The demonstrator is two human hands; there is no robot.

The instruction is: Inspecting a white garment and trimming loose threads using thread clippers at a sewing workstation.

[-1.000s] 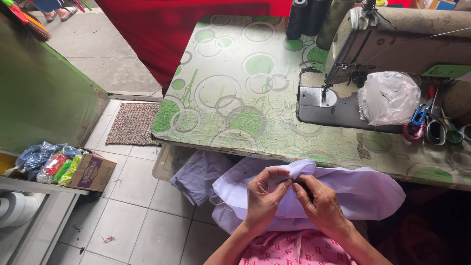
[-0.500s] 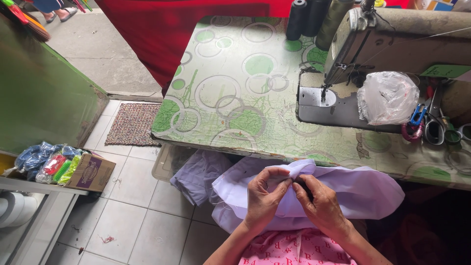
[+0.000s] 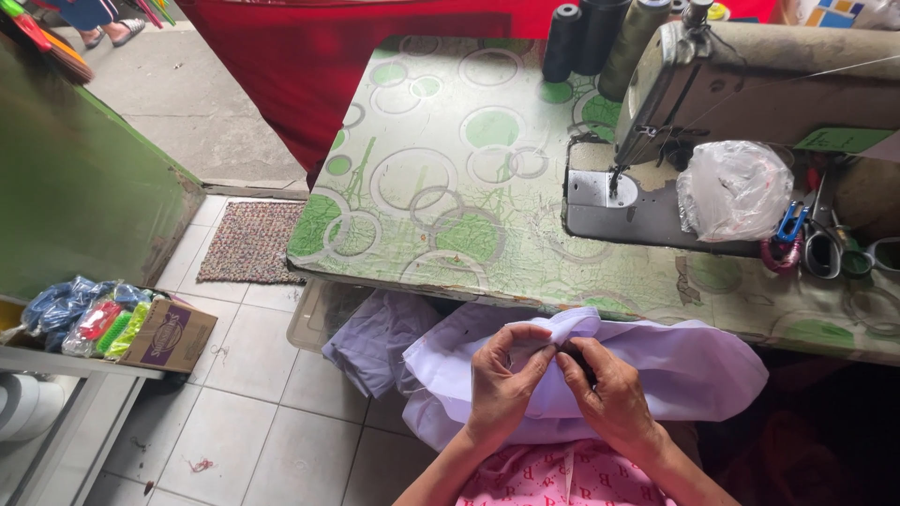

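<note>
A green circle-patterned work table (image 3: pixel 441 178) carries a grey sewing machine (image 3: pixel 750 122). Below its edge, on the lap, lies pale lilac folded cloth (image 3: pixel 675 370) — left hand (image 3: pixel 499 384) and right hand (image 3: pixel 609 398) both pinch its fold, fingertips closed. The thin fabric could slip — the fold would shift.

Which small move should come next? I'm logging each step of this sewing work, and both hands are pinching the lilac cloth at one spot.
Probably lift the pinched fold up onto the table. Both the left hand and right hand grip the lilac cloth at one spot, below the table edge, apart from the sewing machine and its needle plate.
</note>
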